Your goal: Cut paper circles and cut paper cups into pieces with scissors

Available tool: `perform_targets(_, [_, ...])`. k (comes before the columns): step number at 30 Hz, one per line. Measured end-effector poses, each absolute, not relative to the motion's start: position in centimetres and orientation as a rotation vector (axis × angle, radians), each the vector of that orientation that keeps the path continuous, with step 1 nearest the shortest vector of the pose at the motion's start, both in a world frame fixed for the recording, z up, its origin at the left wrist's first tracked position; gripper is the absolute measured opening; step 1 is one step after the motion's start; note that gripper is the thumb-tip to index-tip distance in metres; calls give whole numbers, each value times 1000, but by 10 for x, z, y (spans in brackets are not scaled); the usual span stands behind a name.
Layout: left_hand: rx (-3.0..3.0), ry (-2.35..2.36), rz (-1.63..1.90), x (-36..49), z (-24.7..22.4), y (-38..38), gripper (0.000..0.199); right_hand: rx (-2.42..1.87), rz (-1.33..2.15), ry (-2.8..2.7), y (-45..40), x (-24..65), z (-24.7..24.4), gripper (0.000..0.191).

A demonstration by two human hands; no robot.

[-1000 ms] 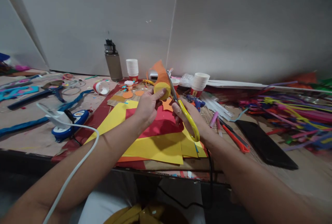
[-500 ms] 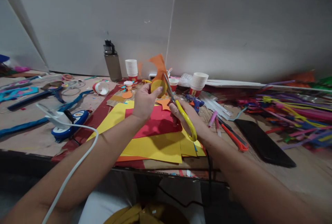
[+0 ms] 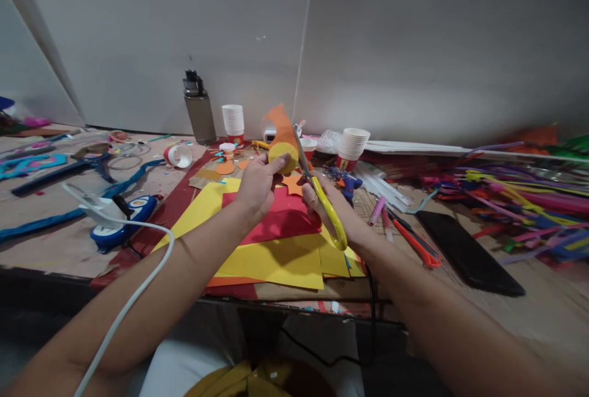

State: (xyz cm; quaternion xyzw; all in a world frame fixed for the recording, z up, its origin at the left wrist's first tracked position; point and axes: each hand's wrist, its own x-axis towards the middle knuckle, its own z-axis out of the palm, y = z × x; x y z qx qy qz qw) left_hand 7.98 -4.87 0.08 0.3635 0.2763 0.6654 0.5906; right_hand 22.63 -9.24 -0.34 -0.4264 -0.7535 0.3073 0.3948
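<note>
Between the thumb and fingers of my left hand (image 3: 257,182) a round yellow disc (image 3: 280,151) is pinched against a piece of orange paper (image 3: 281,124), whose tip curls up behind it. My right hand (image 3: 324,197) is closed around yellow-handled scissors (image 3: 334,213). Their blades point up and lie along the right edge of the disc and the orange paper. Below both hands are a red sheet (image 3: 271,222) and yellow sheets (image 3: 271,265), stacked on the table. An orange cut-out (image 3: 292,185) lies at the top of the red sheet.
Stacked paper cups (image 3: 353,145) and a bottle (image 3: 199,111) stand at the back. On the right lie a red cutter (image 3: 416,243), a black phone (image 3: 467,253) and many pipe cleaners (image 3: 529,200). A white cable (image 3: 138,289) crosses my left forearm near a blue power strip (image 3: 124,225).
A strip of orange paper left of the held piece has dropped out of sight. The held orange paper now looks narrower and has turned slightly. Both hands stay in nearly the same place.
</note>
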Motion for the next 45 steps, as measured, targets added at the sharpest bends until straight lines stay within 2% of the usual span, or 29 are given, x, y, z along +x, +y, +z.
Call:
perform_targets(8, [926,700,1649,80,0,-48,21,-1150,797,-1913,-91,229,-6,39])
perform_targets(24, [780,623,1497,87,-2,-52,13,-1130,789,-1894,-86,233,-12,39])
perform_targets(41, [740,649,1489,87,-1,-52,21,-1090,774,-1861,-88,230,-8,39])
perform_targets(45, [713,701,1508,88,1,-55,14,-1061,772,-1845,-90,230,-10,39])
